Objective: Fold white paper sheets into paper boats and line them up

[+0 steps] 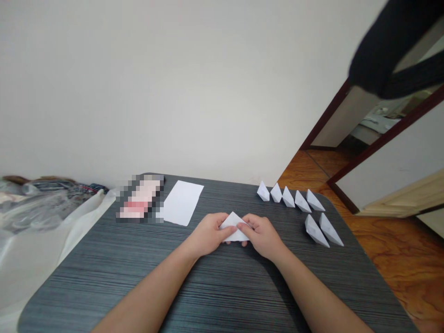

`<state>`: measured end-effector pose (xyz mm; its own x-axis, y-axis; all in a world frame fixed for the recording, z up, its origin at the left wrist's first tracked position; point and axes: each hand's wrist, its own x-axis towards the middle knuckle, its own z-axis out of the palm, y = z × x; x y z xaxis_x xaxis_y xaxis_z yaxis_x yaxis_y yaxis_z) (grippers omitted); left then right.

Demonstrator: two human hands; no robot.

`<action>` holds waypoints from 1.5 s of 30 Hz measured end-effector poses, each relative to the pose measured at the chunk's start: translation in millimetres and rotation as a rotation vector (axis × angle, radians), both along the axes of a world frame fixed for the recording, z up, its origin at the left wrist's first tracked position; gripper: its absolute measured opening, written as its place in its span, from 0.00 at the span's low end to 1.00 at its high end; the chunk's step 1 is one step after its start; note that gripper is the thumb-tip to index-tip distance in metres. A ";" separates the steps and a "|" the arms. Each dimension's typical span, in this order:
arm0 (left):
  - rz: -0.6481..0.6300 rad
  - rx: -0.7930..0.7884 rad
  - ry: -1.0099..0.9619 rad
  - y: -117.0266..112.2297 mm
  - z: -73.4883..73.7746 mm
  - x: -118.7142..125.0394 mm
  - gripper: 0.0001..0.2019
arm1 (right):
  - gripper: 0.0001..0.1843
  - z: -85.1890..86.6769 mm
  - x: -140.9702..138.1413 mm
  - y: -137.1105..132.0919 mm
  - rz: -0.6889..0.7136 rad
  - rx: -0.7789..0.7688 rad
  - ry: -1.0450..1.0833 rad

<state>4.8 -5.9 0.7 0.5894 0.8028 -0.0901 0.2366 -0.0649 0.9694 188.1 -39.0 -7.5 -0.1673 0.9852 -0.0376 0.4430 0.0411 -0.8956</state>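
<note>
Both my hands meet at the middle of a dark striped table (104, 273). Between them is a small white folded paper piece (233, 222), triangular at its top. My left hand (207, 233) pinches its left side with curled fingers. My right hand (262, 235) pinches its right side, thumb on top. The paper sits just above the tabletop.
A flat white sheet (182, 202) lies at the back of the table beside a blurred pink-and-dark object (141, 199). Several finished folded white paper shapes (294, 200) stand in two rows at the right. Cloth and plastic (38, 208) lie to the left; an open doorway (374, 125) is at right.
</note>
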 end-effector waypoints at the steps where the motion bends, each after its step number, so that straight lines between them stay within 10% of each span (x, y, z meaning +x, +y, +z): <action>1: 0.007 0.005 0.001 0.2 1.0 -0.3 0.09 | 0.11 0.0 -0.1 0.2 0.007 -0.003 0.006; 22: 0.116 -0.241 -0.207 4.3 0.0 1.9 0.14 | 0.11 -4.4 10.9 -0.9 0.082 0.212 0.060; 32: 0.068 -0.091 -0.038 2.6 5.9 0.4 0.11 | 0.06 11.4 8.3 0.5 0.131 0.388 -0.031; 45: -0.035 -0.114 -0.190 -0.2 13.8 1.6 0.17 | 0.06 0.9 7.6 3.0 -0.095 0.368 -0.164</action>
<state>6.3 -6.1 14.5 0.6314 0.7728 -0.0640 0.0484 0.0431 0.9979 195.7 -36.1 -6.6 -0.0956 0.9486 0.3017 0.5958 0.2973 -0.7461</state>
